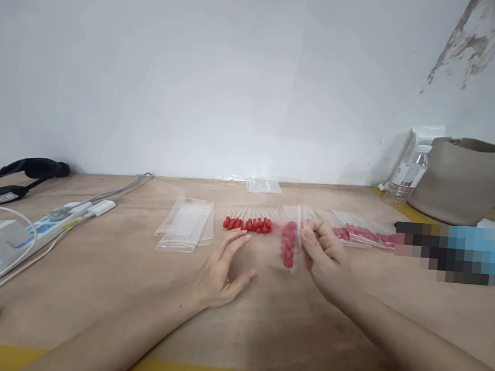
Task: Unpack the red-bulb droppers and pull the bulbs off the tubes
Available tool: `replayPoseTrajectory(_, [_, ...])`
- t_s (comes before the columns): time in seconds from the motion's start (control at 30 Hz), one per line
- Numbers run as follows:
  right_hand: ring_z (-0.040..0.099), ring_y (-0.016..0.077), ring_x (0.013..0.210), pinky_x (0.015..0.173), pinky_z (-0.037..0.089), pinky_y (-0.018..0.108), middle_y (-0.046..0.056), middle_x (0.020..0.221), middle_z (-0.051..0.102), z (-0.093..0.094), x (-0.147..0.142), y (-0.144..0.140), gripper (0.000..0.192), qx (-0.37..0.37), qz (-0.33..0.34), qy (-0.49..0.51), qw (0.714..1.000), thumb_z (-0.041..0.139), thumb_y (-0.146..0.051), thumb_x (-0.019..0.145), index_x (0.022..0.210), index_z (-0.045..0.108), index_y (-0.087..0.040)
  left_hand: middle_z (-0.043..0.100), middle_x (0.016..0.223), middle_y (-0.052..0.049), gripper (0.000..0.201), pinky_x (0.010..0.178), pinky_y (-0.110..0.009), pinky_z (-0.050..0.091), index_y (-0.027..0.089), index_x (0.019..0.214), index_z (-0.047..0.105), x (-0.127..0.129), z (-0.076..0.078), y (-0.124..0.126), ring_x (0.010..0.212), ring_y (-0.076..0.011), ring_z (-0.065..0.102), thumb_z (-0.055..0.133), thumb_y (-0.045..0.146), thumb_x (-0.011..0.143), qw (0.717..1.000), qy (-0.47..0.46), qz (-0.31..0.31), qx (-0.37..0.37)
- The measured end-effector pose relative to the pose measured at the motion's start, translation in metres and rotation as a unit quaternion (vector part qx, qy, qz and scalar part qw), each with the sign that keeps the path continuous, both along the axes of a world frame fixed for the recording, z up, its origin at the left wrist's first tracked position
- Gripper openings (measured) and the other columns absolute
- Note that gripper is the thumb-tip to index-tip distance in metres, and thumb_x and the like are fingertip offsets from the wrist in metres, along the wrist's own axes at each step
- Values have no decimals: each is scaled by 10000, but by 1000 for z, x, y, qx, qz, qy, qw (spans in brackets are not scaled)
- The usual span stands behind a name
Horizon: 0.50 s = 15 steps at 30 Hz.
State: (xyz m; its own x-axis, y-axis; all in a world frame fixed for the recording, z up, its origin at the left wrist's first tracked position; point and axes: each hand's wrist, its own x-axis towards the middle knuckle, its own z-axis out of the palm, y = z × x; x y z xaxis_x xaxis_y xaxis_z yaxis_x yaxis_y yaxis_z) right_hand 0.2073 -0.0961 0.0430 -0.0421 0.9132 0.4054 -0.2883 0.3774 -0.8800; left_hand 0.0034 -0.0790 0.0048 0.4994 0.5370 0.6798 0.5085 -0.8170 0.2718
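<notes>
The right hand (325, 257) pinches a clear bag (293, 216) of red pieces (288, 246) by its striped edge (300, 219), right of centre; it looks light, limp and slippery, best gripped there. The left hand (225, 269), loosely spread, grips nothing, just near of the loose red-tipped sticks (250, 224).

Labels in view, no words legible
Right of the frame: a bottle (422, 158) with a white label (400, 174), its dark barcode and red mark too small to read. Far left: a black strap (32, 164) with a white tag (5, 197), its reddish print illegible; a power strip (43, 228) with blurred blue markings.
</notes>
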Motion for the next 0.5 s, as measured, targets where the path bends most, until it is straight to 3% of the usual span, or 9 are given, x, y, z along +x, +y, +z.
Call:
replayPoseTrajectory(0.13, [473, 101, 539, 525, 421, 244, -37, 602, 478, -32, -13, 11, 320, -147, 76, 58, 985, 610, -451, 688, 687, 396, -212, 268, 1338, -151, 778, 997, -491, 290, 191, 1333, 201, 0, 0, -1, 1240, -302, 278, 609, 399, 703, 999, 31, -23, -1])
replayPoseTrajectory(0.23, [499, 108, 553, 555, 434, 257, -38, 598, 507, -46, -15, 18, 342, -236, 115, 58, 963, 665, -442, 627, 675, 429, -200, 234, 1359, -147, 793, 1006, -511, 257, 204, 1334, 229, -1, -2, 0, 1254, -311, 249, 614, 452, 687, 996, 86, -16, -37])
replayPoseTrajectory(0.4, [547, 107, 538, 569, 451, 275, -17, 623, 577, -47, -5, 22, 285, -315, 164, -23, 935, 673, -388, 640, 696, 503, -167, 243, 1368, -142, 764, 983, -465, 325, 206, 1339, 240, -3, -3, -2, 1241, -293, 292, 580, 482, 713, 981, 140, -42, -126])
replayPoseTrajectory(0.5, [563, 105, 542, 588, 460, 277, -1, 624, 598, -46, 1, 24, 252, -329, 202, -34, 922, 677, -347, 649, 684, 529, -146, 308, 1342, -113, 580, 980, -418, 351, 223, 1323, 280, 0, 0, -3, 1222, -247, 337, 489, 397, 810, 978, 138, -42, -150])
